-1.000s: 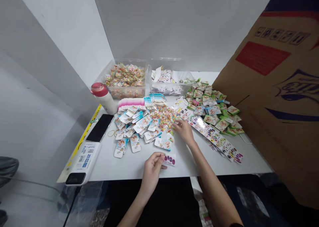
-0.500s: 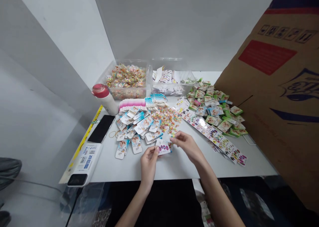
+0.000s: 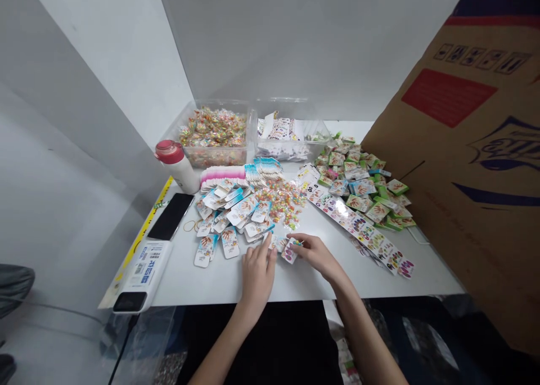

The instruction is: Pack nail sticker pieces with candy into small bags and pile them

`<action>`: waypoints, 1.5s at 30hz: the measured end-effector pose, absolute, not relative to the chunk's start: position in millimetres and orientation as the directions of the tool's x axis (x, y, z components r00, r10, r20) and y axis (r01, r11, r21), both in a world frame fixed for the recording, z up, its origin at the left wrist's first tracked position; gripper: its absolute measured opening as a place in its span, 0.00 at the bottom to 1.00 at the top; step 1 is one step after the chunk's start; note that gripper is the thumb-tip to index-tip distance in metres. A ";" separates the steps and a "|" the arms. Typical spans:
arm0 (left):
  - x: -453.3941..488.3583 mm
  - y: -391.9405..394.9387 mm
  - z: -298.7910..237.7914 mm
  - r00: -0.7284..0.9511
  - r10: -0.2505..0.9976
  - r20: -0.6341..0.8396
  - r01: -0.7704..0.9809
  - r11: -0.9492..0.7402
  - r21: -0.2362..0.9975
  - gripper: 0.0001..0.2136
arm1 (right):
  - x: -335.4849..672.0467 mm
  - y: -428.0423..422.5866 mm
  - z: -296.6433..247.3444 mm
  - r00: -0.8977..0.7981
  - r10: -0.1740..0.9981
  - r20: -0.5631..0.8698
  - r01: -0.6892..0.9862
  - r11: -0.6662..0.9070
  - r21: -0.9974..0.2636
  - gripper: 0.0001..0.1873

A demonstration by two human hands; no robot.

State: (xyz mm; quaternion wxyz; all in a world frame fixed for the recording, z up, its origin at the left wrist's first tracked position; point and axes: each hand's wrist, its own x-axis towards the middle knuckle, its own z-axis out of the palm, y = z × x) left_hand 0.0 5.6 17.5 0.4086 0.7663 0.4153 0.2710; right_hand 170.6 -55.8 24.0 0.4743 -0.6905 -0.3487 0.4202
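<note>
My right hand [image 3: 316, 254] pinches a small card with purple oval stickers [image 3: 288, 254]. A small colourful piece [image 3: 297, 242] shows at the same fingertips. My left hand [image 3: 258, 267] lies palm down with fingers stretched out, its tips at a small printed card [image 3: 277, 242] on the table. Beside it spreads a pile of white and blue cards with hand pictures [image 3: 242, 209]. Beyond my hands lies a heap of tiny clear packets with bright coloured pieces [image 3: 284, 199].
Clear bins of colourful packets [image 3: 215, 157] and sticker sheets [image 3: 282, 148] stand behind. Sticker strips [image 3: 358, 224] and small green boxes [image 3: 367, 188] lie right, beside a large carton [image 3: 472, 165]. A bottle [image 3: 181, 168], phone [image 3: 171, 216] and power bank [image 3: 145, 272] are left.
The purple sticker card has passed from my left hand to my right and is now tilted. My left hand has opened out, its fingers reaching toward the printed card on the table.
</note>
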 end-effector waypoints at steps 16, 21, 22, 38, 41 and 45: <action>-6.7 18.3 13.5 0.555 0.831 -0.042 0.407 -0.228 0.884 0.22 | 147.2 -65.1 33.9 0.121 0.977 -0.175 0.100 -0.187 -0.977 0.12; -21.6 24.6 26.9 0.641 0.747 -0.176 0.126 0.124 0.984 0.21 | 149.0 -66.5 45.5 0.171 0.965 -0.201 -0.145 -0.177 -0.974 0.17; -25.1 23.9 31.5 0.666 0.722 -0.187 0.096 0.166 0.981 0.19 | 150.3 -66.3 49.0 0.211 0.957 -0.198 -0.180 -0.161 -0.970 0.18; -27.4 -7.2 61.9 0.744 0.632 -0.217 0.085 0.234 0.969 0.19 | 140.7 -68.0 82.8 0.354 0.933 0.060 0.400 -0.093 -0.912 0.11; -24.8 -11.3 57.9 0.739 0.633 -0.230 0.077 0.259 0.963 0.19 | 139.8 -69.9 89.8 0.326 0.942 0.084 0.468 -0.083 -0.880 0.11; -22.7 -14.1 52.8 0.718 0.649 -0.250 0.076 0.285 0.956 0.20 | 141.8 -70.9 93.4 0.282 0.957 0.068 0.519 -0.093 -0.849 0.06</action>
